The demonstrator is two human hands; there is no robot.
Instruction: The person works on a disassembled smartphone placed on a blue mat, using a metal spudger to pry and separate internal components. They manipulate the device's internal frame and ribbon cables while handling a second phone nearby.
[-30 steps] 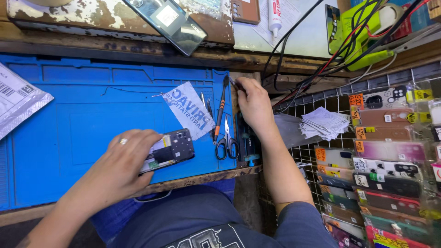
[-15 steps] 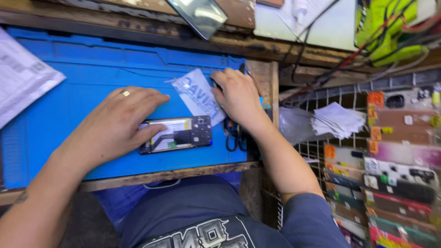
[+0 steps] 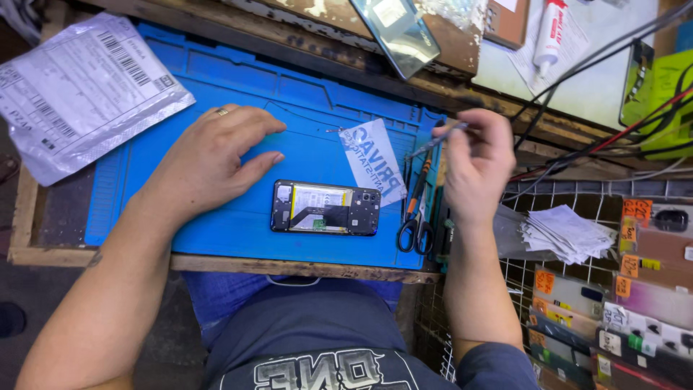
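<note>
Counter [image 3: 216, 263]: a worn wooden top seen from above, its front edge running just under the mat.
Blue mat [image 3: 188, 94]: a ridged work mat covering most of the counter, with shallow trays along its far edge.
Grey mailer bag [image 3: 76, 90]: lies crumpled at the far left, one corner overlapping the mat.
Wire rack [image 3: 613, 289]: stands to the right of the counter and holds rows of packaged phone cases with orange tags.
Left hand [image 3: 209, 155]: rests palm down on the mat with the fingers spread and empty, a ring on one finger; it sits just left of the phone and does not touch it.
Right hand [image 3: 476, 162]: raised over the mat's right edge, fingers curled, pinching a thin tool.
Opened phone [image 3: 326, 208]: lies flat near the front of the mat between the two hands, back cover off, battery and boards showing.
Glass panel [image 3: 397, 29]: leans tilted on the far ledge above the mat.
White printed packet [image 3: 372, 159]: lies on the mat just beyond the phone, touching its upper right corner.
Stack of paper slips [image 3: 567, 231]: sits on the rack, right of the right hand.
Scissors [image 3: 416, 217]: lie closed on the mat's right edge, handles toward the person.
White tube [image 3: 550, 32]: lies at the far right of the ledge.
Tweezers [image 3: 437, 141]: slim metal, held in the right hand, tips pointing left above the scissors.
</note>
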